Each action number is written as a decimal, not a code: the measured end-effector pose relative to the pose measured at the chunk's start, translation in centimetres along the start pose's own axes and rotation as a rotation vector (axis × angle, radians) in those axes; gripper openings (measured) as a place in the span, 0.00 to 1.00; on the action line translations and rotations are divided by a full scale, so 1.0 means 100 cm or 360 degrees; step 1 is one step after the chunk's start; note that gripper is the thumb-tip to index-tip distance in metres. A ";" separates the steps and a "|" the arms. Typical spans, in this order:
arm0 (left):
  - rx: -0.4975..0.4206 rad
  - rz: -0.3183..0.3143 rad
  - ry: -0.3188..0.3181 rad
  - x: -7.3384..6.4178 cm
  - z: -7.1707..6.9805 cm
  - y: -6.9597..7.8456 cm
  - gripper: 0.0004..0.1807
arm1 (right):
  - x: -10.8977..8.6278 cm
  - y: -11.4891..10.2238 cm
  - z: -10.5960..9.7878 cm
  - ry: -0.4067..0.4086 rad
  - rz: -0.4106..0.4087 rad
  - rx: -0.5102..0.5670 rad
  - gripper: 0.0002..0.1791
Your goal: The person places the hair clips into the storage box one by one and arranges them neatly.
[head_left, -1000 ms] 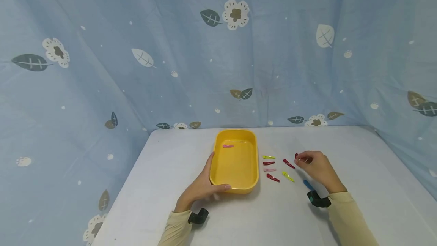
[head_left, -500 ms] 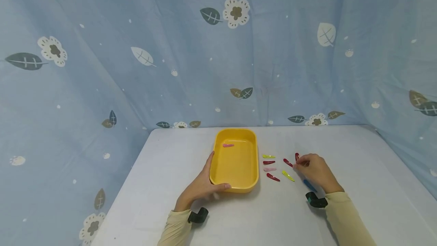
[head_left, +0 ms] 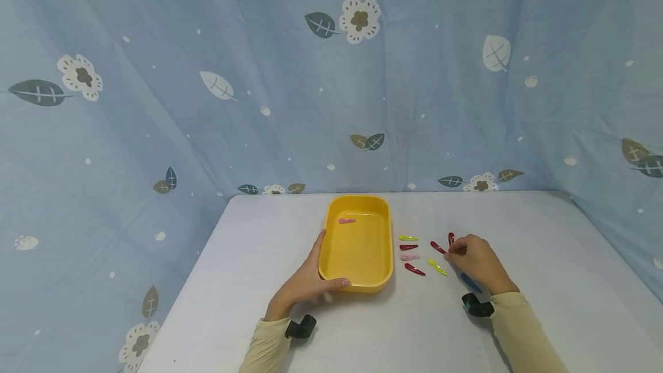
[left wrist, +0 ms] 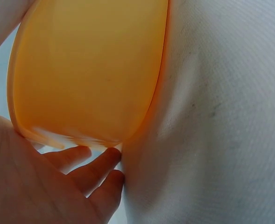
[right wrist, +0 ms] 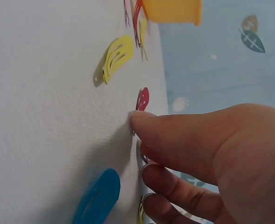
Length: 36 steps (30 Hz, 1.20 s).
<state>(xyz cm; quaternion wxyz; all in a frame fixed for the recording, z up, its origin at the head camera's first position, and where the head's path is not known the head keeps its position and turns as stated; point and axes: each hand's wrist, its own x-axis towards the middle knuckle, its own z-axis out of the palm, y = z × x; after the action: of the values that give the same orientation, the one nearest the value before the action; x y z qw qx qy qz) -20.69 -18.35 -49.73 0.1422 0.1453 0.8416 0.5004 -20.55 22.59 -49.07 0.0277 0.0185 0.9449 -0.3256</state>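
While your left hand [head_left: 307, 280] grips the yellow tray [head_left: 357, 255], only one pink clip [head_left: 347, 221] lies inside; other clips [head_left: 408, 247] lie on the bench [head_left: 393, 330]. Whether your right hand [head_left: 479, 262] pinches the red clip [head_left: 451, 238] is unclear.

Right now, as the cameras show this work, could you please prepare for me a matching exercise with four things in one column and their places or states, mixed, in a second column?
Column one
1. Left hand
2. Blue clip
3. Tray
4. Right hand

Column two
A. at a red clip
B. yellow, with a pink clip inside
C. gripping the tray's edge
D. lying on the table near the right wrist

Right pairs: 1-C; 2-D; 3-B; 4-A
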 end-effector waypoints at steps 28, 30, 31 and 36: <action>0.0020 -0.0013 0.0004 -0.001 0.000 0.000 0.74 | 0.002 -0.002 0.005 0.0038 -0.0024 -0.0023 0.07; 0.0024 -0.0013 0.0003 -0.001 0.000 0.001 0.74 | 0.002 -0.002 0.005 0.0040 -0.0022 -0.0024 0.07; 0.0026 -0.0014 0.0003 -0.001 0.000 0.001 0.74 | 0.002 -0.002 0.005 0.0042 -0.0017 -0.0024 0.07; 0.0031 -0.0014 -0.0006 -0.001 -0.001 0.003 0.74 | 0.002 -0.002 0.005 0.0040 -0.0013 -0.0005 0.07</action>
<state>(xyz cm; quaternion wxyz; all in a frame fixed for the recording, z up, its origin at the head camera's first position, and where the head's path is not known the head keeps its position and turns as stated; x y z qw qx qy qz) -20.55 -18.32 -49.40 0.1444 0.1439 0.8468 0.4914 -20.79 22.13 -49.31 0.0143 0.0186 0.9457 -0.3240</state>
